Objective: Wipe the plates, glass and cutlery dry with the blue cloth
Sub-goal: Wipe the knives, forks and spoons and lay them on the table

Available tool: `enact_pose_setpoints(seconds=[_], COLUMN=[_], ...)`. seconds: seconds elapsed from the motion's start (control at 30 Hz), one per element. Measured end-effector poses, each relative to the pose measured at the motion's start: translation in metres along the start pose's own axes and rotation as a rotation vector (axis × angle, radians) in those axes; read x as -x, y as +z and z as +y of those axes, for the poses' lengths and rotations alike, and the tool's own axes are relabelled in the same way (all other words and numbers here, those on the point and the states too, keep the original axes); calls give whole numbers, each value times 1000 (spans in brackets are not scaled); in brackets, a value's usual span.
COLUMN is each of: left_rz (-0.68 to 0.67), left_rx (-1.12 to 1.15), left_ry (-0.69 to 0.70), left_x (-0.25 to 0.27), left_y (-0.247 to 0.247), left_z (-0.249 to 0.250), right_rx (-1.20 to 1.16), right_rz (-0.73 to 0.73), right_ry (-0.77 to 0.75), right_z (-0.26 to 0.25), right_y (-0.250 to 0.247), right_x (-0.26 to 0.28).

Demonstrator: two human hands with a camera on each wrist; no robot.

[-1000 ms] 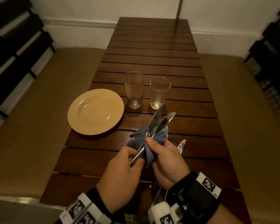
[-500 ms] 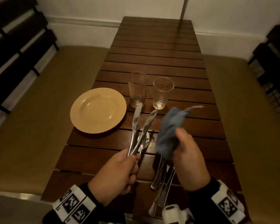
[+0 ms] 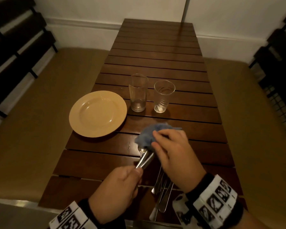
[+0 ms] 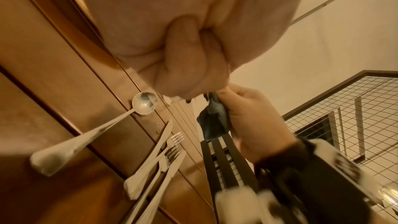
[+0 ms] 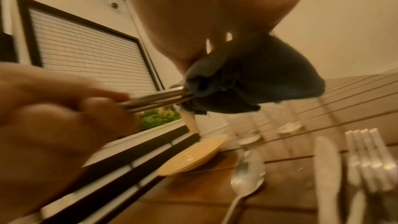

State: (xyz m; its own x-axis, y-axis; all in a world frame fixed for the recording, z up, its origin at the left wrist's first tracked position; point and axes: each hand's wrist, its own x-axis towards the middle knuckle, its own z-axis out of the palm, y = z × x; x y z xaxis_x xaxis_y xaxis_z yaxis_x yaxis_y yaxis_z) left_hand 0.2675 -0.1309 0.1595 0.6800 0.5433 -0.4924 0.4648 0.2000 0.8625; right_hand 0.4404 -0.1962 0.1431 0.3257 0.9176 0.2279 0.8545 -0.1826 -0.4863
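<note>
Half a second ago apart, the right hand (image 3: 173, 156) now wraps the crumpled blue cloth (image 3: 149, 134) round the steel knives (image 3: 144, 160) pinched in the left hand (image 3: 120, 187) above the slatted wooden bench (image 3: 96, 161), so drying resumes.

I see a slatted wooden table (image 3: 155, 52) running from me to a white wall (image 3: 89, 10) with a pale skirting board (image 3: 82, 24). Tan flooring (image 3: 31, 113) lies on both sides of it. Dark slatted furniture (image 3: 15, 43) stands at my left, a wire grid panel (image 4: 355, 108) at my right. Beyond the window blind (image 5: 86, 54), green foliage (image 5: 159, 118) shows.
</note>
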Motion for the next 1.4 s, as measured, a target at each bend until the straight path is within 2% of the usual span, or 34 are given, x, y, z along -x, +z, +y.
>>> enact_pose_setpoints(seconds=[0.07, 0.13, 0.23, 0.3, 0.4, 0.53, 0.67, 0.73, 0.9, 1.0, 1.27, 1.4], left_rz=[41, 39, -21, -37, -47, 20, 181, 246, 356, 380, 311, 334], left_rx=[-41, -55, 11, 10, 27, 50, -41, -48, -358, -436, -734, -860], left_ry=[45, 33, -30, -41, -104, -205, -247, -264, -231, -248, -367, -354], left_x=[-3, 0, 10, 16, 22, 40, 52, 49, 36, 28, 16, 9], left_y=[-4, -8, -11, -14, -27, -50, -65, -68, -70, -69, -74, -75], left_z=[-3, -4, -5, -9, -19, -48, -83, -95, -113, -114, -110, -106], right_rx=[-56, -52, 4, 53, 78, -172, -669, -811, -992, -1041, -1135, -1155], right_rz=[-90, -102, 3, -4, -22, 79, 110, 94, 13, -3, -8, -1], right_ry=[-117, -178, -94, -13, 29, 247, 467, 526, 572, 608, 707, 739], right_z=[-17, -15, 13, 22, 27, 28, 27, 27, 28, 31, 39, 41], right_y=[2, 5, 9, 11, 18, 0, -18, -21, -25, -26, -28, -29], right_x=[13, 17, -1, -13, -28, -34, -21, -14, 1, 7, 21, 26])
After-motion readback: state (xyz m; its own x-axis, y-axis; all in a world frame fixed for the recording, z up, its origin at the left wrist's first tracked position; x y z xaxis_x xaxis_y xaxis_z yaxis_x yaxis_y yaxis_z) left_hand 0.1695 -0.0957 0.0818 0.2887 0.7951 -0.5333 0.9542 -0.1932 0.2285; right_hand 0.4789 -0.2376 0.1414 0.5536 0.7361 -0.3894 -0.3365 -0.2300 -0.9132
